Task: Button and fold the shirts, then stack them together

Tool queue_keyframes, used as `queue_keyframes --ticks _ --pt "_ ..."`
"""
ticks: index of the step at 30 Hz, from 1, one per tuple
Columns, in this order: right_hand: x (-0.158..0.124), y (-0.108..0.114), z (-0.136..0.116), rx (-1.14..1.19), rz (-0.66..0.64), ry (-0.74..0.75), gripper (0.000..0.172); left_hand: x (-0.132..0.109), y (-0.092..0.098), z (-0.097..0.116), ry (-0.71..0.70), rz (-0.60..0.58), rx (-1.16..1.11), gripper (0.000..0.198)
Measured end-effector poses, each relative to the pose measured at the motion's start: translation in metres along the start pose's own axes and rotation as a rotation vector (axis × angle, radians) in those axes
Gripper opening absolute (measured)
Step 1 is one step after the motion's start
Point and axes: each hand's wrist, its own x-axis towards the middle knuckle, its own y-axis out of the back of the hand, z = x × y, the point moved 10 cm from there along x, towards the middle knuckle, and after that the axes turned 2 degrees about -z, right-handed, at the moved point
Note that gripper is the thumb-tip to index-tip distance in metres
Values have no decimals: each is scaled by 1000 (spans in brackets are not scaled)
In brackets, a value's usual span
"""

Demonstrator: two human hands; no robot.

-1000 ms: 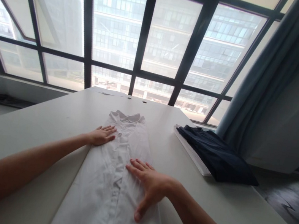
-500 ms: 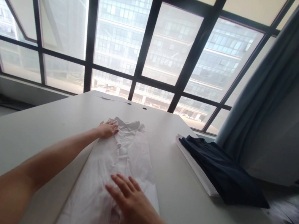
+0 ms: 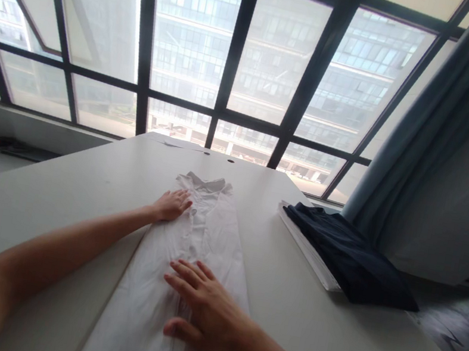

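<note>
A white collared shirt (image 3: pixel 224 234) lies lengthwise on the white table, its collar at the far end and its sides folded in toward the middle. My left hand (image 3: pixel 172 205) rests flat on the shirt's left side, just below the collar, fingers stretched out. Lower down, my right hand (image 3: pixel 206 309) is over the middle of the shirt with its fingers spread; whether the palm presses on the cloth I cannot tell. Neither hand grips anything. The near end of the shirt runs out of view at the bottom.
On the right of the white table (image 3: pixel 100 188) lies a folded dark navy garment (image 3: pixel 352 251) on top of folded white cloth (image 3: pixel 307 249). A grey-blue curtain (image 3: pixel 411 152) hangs behind it. Large black-framed windows stand beyond the table's far edge.
My left hand has slid down a little from the collar. The right hand has shifted slightly up the shirt, fingers still spread. The shirt front near the collar looks smoother, and the view has tilted slightly.
</note>
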Motion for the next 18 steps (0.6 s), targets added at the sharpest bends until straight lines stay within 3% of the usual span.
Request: queue_keyframes --ticks 4,7,9,11,13,16,18 --pt "-4 20 16 -64 165 -36 53 -105 3 54 -230 -51 -34 63" --pt "-19 48 59 -159 319 -184 41 -175 2 86 -383 -180 -81 67" --pt "-35 63 99 -191 365 -319 40 -206 5 95 -476 -259 -139 65" --pt "-50 72 134 -191 356 -415 49 -221 11 93 -557 -304 -232 58" --pt "-60 76 155 -170 320 -447 60 -219 21 75 -566 -289 -323 48" --pt "-64 75 157 -102 254 -409 64 -203 31 36 -460 -229 -352 39" --pt "-63 69 147 -46 190 -380 61 -199 31 21 -417 -261 -325 40"
